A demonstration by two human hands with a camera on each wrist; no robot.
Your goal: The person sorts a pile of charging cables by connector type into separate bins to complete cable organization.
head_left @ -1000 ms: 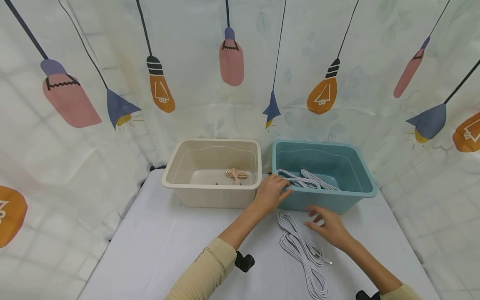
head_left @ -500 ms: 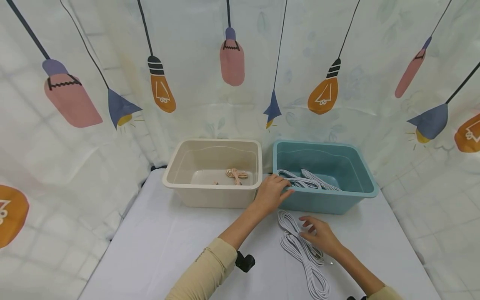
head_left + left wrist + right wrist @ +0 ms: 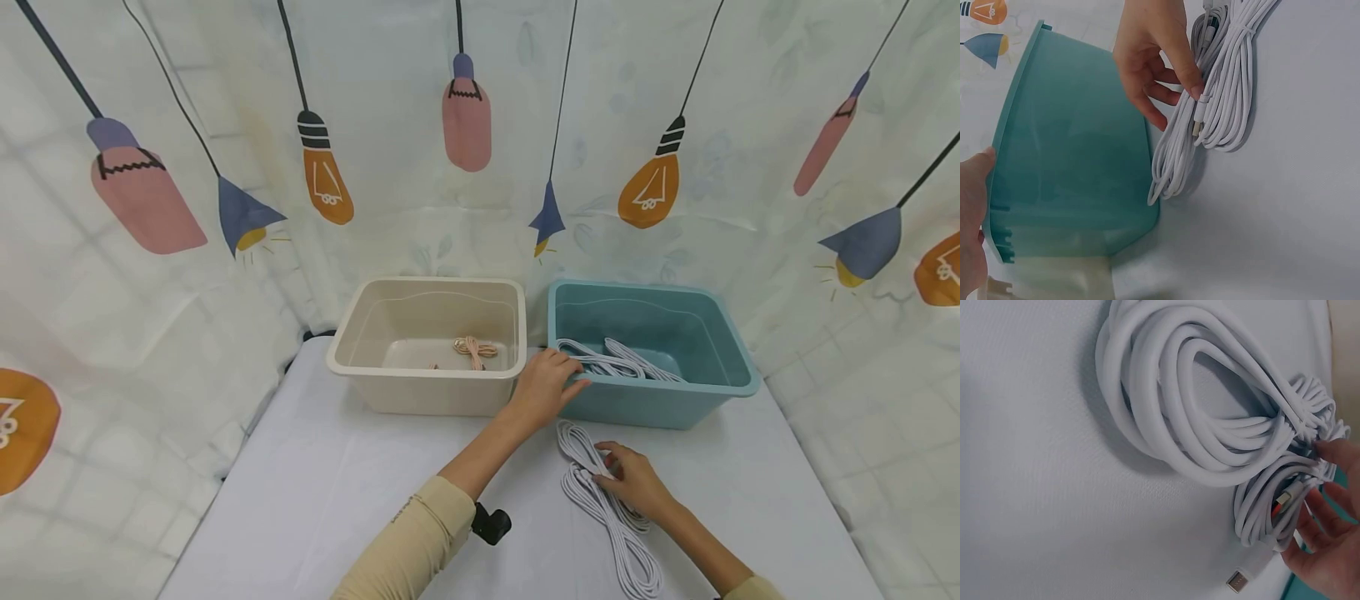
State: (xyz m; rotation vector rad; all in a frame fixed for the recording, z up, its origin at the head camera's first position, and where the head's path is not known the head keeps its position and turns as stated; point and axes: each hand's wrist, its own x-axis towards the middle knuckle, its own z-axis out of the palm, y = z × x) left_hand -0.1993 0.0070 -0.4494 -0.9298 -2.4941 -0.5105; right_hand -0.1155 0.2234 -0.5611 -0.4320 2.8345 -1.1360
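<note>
My left hand [image 3: 543, 385] grips the front left corner of the teal bin's [image 3: 652, 404] rim; in the left wrist view its thumb lies on the rim's outer side. My right hand [image 3: 633, 482] is at two coiled white cables lying overlapped on the table in front of that bin. Its thumb touches the coil farther from the bin [image 3: 1235, 106] beside a plug [image 3: 1199, 119], while its spread fingers reach beside the coil nearer the bin [image 3: 1175, 147]. The right wrist view shows a USB-C plug [image 3: 1247, 569] lying below the coils.
Inside the teal bin are bundled white cables [image 3: 615, 364]. A beige bin [image 3: 427, 396] stands to its left, with a peach-coloured tied cable [image 3: 474, 350] in it. A white cloth [image 3: 300, 517] covers the table. Behind hangs a lamp-print curtain [image 3: 390, 125].
My right hand has moved from beside the teal bin's front down and left onto the white cables. The left hand keeps its place on the rim.
</note>
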